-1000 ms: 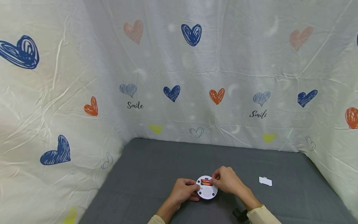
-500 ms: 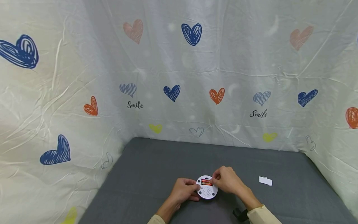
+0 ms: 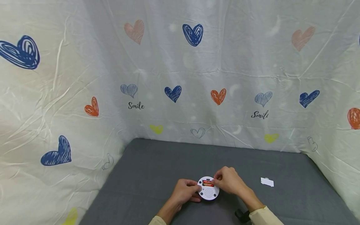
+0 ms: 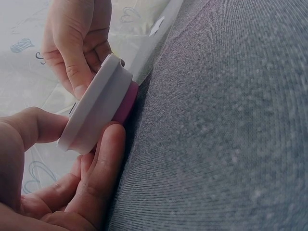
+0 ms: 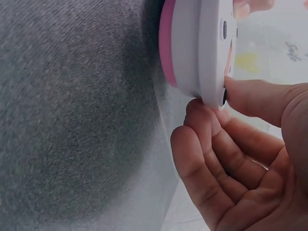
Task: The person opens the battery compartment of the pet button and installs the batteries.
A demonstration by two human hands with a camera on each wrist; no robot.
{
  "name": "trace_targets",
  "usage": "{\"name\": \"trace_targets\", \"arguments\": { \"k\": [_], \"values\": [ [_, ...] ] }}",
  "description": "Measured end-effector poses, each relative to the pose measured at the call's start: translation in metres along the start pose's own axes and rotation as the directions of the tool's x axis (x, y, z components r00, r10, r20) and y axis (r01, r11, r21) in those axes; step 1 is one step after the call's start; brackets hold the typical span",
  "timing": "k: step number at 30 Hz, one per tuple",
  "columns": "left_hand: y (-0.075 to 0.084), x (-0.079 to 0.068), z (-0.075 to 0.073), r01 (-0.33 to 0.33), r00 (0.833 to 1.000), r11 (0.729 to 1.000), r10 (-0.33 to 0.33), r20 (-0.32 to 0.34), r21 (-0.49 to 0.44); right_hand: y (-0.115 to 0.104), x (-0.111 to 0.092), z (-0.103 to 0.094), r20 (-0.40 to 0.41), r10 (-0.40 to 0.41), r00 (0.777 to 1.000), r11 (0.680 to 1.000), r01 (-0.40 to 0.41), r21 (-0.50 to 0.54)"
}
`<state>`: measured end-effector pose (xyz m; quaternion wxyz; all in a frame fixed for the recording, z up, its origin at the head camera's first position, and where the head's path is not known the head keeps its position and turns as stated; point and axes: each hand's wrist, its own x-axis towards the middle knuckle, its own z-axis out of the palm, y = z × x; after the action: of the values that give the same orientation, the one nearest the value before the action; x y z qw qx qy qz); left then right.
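A round white device (image 3: 208,193) lies face down between my hands, its underside up, with small dark feet and a patch of holes. Red batteries (image 3: 207,183) sit in its uncovered compartment. My left hand (image 3: 183,191) holds the device's left edge, thumb on the upper face and fingers underneath. At the upper right edge, my right hand (image 3: 229,180) pinches the rim; its thumb (image 5: 257,101) presses the face beside the compartment. Both wrist views show the device tilted, with a pink part (image 4: 126,103) below its white body. The right fingers hide part of the compartment in the head view.
A small white battery cover (image 3: 267,182) lies on the dark grey cloth surface (image 3: 157,165), right of the hands. A black object (image 3: 242,215) is by the right wrist. Pale curtains (image 3: 194,65) printed with hearts stand behind and at both sides.
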<state>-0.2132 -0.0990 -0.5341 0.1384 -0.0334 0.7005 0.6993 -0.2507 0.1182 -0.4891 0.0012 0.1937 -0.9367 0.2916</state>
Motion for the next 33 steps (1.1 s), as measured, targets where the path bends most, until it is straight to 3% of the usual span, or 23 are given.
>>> {"name": "trace_targets", "arguments": {
  "k": [11,33],
  "values": [
    [0.000,0.002,0.001,0.005,1.000,1.000,-0.005,-0.013,0.011,0.004,0.000,-0.010,0.031,0.004,1.000,1.000,-0.005,0.017],
    [-0.001,0.001,-0.001,0.004,1.000,1.000,-0.004,-0.002,-0.008,0.032,-0.011,-0.055,-0.081,0.131,0.988,0.991,-0.133,-0.027]
  ]
}}
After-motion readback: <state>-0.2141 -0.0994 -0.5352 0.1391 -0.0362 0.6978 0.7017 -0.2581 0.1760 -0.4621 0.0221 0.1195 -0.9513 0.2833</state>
